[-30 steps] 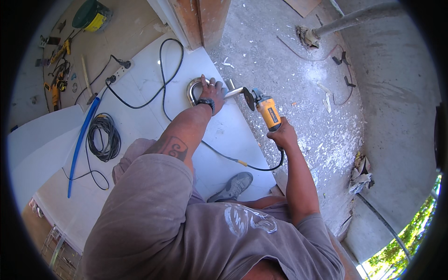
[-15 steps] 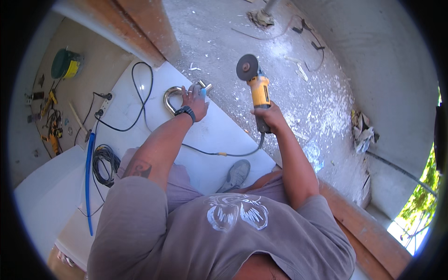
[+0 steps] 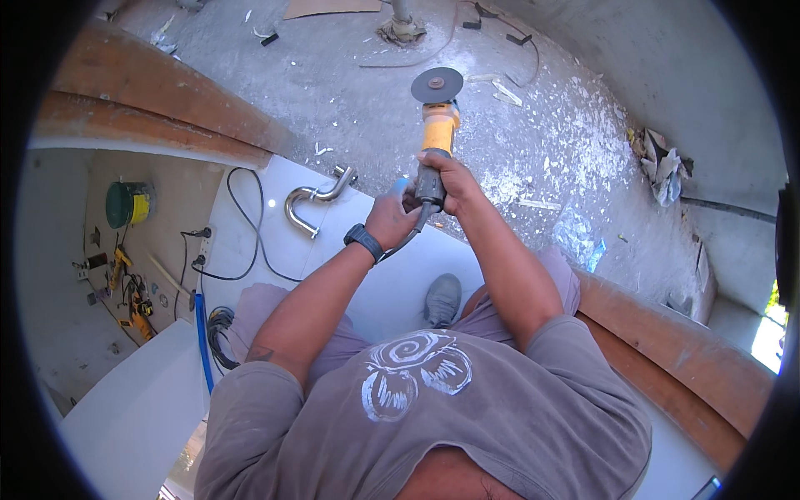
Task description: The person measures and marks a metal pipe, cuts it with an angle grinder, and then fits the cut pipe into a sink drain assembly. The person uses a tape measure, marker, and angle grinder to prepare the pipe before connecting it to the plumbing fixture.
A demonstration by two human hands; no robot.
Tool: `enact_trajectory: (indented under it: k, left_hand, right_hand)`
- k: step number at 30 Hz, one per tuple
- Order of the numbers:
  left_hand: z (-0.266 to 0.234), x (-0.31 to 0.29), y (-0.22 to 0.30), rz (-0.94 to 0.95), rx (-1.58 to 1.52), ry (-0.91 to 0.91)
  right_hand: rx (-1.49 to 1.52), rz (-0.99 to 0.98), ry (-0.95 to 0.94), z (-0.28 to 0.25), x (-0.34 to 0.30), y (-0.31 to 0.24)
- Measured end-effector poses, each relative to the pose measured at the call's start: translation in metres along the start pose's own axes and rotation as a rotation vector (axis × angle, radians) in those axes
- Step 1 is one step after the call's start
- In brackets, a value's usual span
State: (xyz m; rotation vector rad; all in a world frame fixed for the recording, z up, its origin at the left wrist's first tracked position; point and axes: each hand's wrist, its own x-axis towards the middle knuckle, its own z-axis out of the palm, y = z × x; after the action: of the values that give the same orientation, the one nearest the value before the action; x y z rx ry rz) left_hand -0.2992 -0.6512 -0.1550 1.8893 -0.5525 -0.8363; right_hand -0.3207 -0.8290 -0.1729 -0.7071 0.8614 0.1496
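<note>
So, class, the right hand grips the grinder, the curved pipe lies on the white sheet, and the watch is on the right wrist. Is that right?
Not quite: the watch is on the left wrist, as the head view shows. The right hand does grip the grinder, and the curved pipe lies on the white sheet.

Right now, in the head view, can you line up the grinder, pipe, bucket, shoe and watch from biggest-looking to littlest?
1. Grinder, disc included
2. Pipe, going by how far its bends spread
3. Bucket and shoe: too alike to rank
4. Watch, the littlest
</note>
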Motion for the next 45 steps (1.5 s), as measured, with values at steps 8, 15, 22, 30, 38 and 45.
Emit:
enact_trajectory:
  k: [8,15,22,30,38,45]
  left_hand:
    - [0.001,-0.01,-0.016,-0.08,-0.122,0.11]
    - [0.0,-0.011,-0.024,-0.191,-0.471,0.085]
    - [-0.005,-0.009,-0.023,-0.288,-0.584,-0.108]
    - [0.003,-0.02,-0.007,-0.334,-0.644,-0.164]
    - [-0.001,-0.018,-0.019,-0.416,-0.683,-0.356]
    - [-0.024,0.0,-0.036,-0.486,-0.599,-0.043]
  right_hand:
    - [-0.069,-0.088,0.011,0.019,-0.005,0.001]
    - [0.01,-0.102,0.095,0.014,0.002,0.003]
    - [-0.002,-0.154,0.127,0.006,0.009,0.001]
    - [-0.057,-0.186,0.225,0.01,0.006,0.003]
    - [-0.077,-0.206,0.165,-0.001,0.014,0.012]
    - [-0.208,-0.15,0.136,0.008,0.006,0.03]
